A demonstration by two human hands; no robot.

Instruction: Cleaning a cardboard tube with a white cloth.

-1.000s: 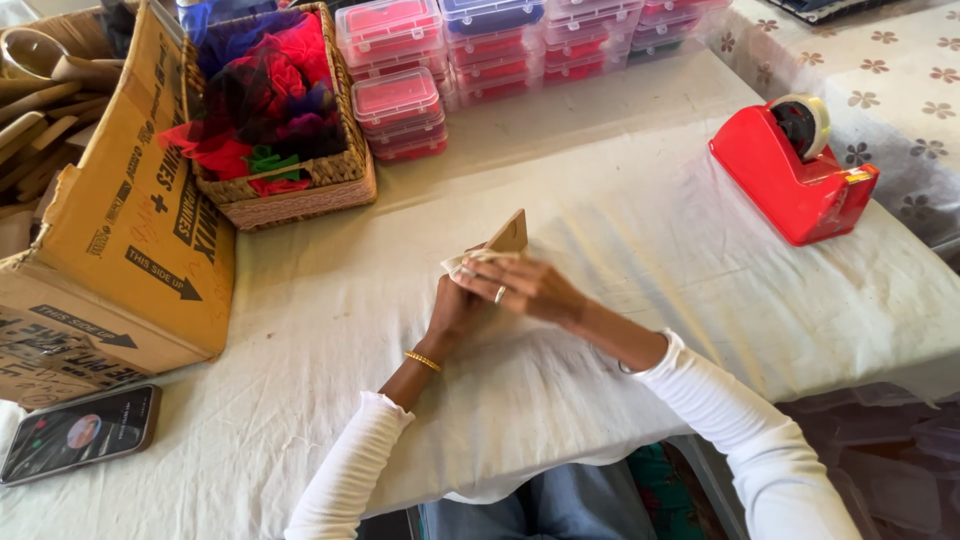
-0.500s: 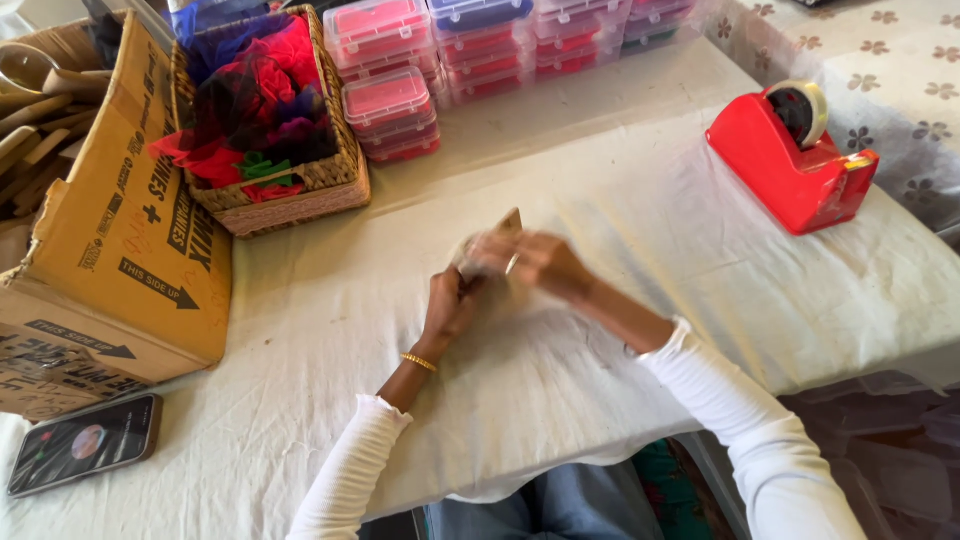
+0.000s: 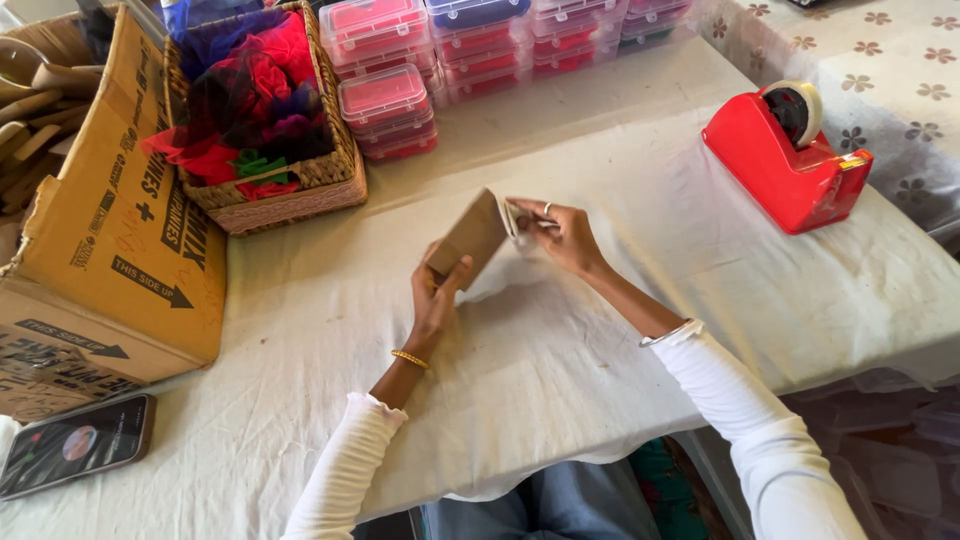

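Brown paper bag (image 3: 470, 235), small and flat, is held up off the table (image 3: 560, 380) between both hands, just in front of the wicker basket. The left hand (image 3: 437, 295) is closed on the bag's lower corner, thumb over the front face and fingers behind. The right hand (image 3: 560, 232) pinches the bag's upper edge with thumb and fingertips, a ring showing on one finger; something pale sits at that edge, too small to tell what it is. By the look of it, the bag's mouth is being worked at or opened, and any further move there calls for a steady hold at the bottom while the top edge is parted lightly so the paper does not tear.

Behind the bag stands the wicker basket (image 3: 300, 190), filled with red and dark netting. Past the basket, stacks of clear plastic boxes (image 3: 385, 105) with red contents are lined up. Right of the bag sits a red tape dispenser (image 3: 785, 165). Left of the basket is a cardboard box (image 3: 110, 260), and near it lies a phone (image 3: 75, 445) on the white cloth.
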